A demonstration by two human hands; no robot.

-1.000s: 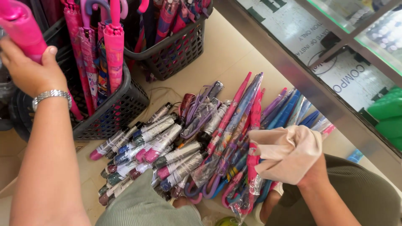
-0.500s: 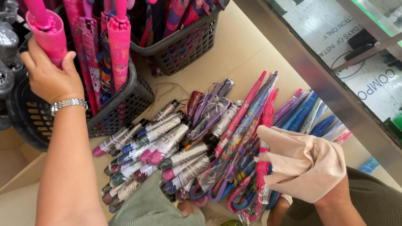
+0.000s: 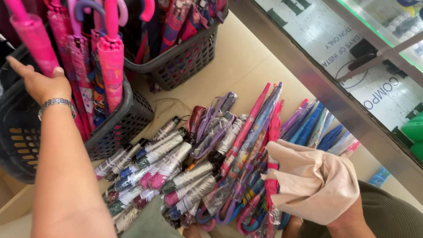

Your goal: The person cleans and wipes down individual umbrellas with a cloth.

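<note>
Left hand (image 3: 42, 81) gripping pink umbrella (image 3: 35, 42) in the basket (image 3: 128, 121); right hand (image 3: 348, 216) bunching beige cloth (image 3: 315, 183). Mid-sort — next needs clean lift, w/o snagging neighbours.

I have just one view, from the head camera, looking steeply down and close over the floor. My left hand (image 3: 42, 83) enters near left at a dark basket (image 3: 128, 119); my right hand (image 3: 348, 218) sits near right, a glass shopfront (image 3: 352, 66) far right.
</note>
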